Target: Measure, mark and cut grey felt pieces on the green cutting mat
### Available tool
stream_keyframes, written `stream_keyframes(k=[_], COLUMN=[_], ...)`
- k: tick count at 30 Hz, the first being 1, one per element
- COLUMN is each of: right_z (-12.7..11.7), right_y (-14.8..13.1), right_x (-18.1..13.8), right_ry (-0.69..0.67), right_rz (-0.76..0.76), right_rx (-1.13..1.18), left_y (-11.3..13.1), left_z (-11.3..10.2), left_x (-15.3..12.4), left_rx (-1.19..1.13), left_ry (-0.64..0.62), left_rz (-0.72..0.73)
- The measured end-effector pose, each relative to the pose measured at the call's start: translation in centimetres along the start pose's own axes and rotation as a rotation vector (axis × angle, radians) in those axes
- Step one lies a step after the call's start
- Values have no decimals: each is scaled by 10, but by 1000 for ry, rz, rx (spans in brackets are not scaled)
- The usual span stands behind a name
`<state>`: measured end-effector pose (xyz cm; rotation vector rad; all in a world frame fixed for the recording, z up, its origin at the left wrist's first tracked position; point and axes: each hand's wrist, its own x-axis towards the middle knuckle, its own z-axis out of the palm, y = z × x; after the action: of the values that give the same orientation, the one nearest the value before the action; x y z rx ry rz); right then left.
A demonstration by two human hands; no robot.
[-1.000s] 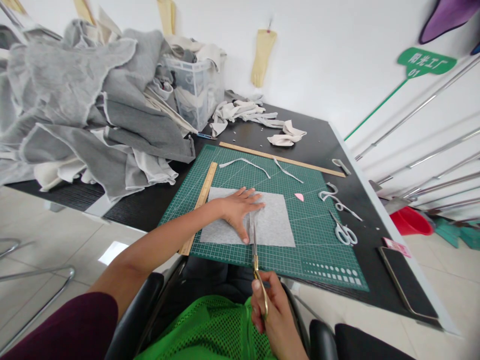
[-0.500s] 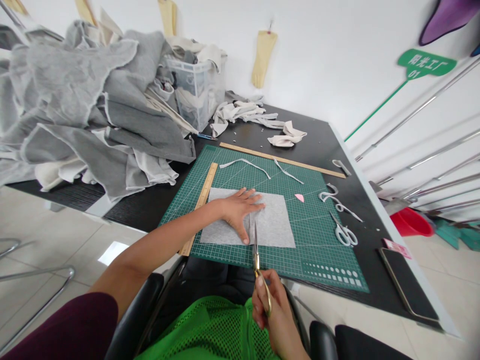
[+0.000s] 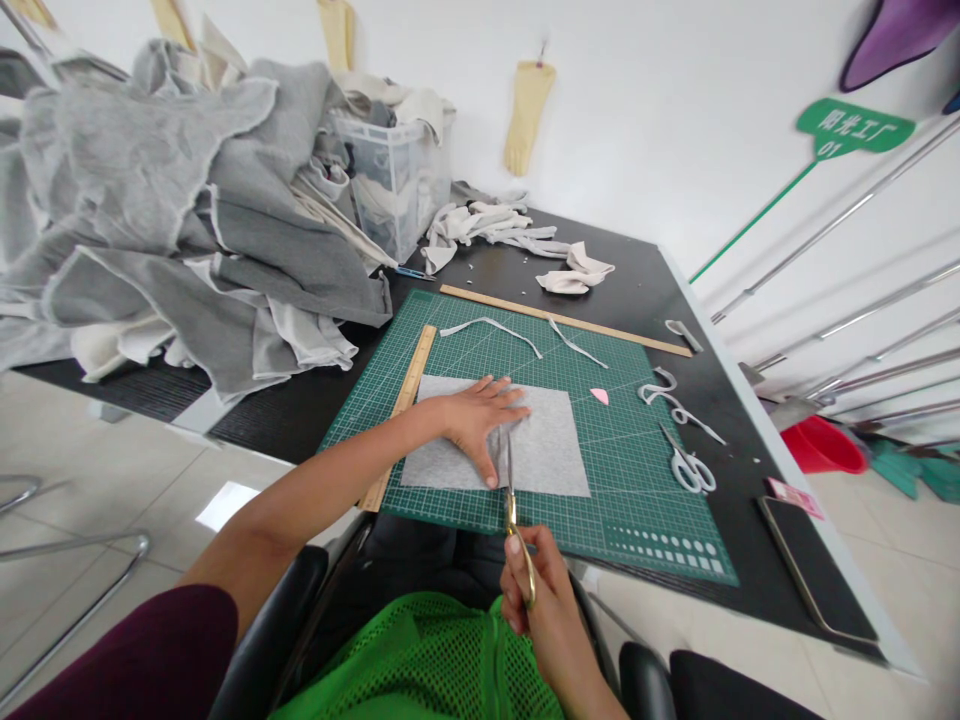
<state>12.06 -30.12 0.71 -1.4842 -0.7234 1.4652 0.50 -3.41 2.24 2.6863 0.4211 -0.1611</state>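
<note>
A grey rectangle of fabric lies flat on the green cutting mat. My left hand presses down on it with fingers spread. My right hand grips the golden handles of a pair of scissors, below the near edge of the fabric. The blades point away from me and reach onto the fabric, just right of my left thumb. A slit in the fabric shows along the blades. Left of the fabric, a wooden ruler lies partly under my left forearm.
A longer wooden ruler crosses the mat's far side. White-handled scissors, fabric strips and a pink chalk-like piece lie to the right and beyond. A phone rests at the right edge. Grey cloth is heaped at left.
My right hand and the scissors have moved slightly forward and to the left, with the blades farther along the fabric. My left hand stays in place.
</note>
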Motion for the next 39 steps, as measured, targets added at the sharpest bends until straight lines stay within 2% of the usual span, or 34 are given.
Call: stream_keyframes(k=[10,39], right_z=[-3,0], right_y=[6,-3], right_x=[-1,-10], right_ry=[-3,-12], right_rz=[-14,3], right_rx=[-8,8], left_y=[-26,-25], left_z=[-5,-5], left_x=[-6,-5], left_rx=[15,28], left_ry=[3,-11], left_rz=[-154,-158])
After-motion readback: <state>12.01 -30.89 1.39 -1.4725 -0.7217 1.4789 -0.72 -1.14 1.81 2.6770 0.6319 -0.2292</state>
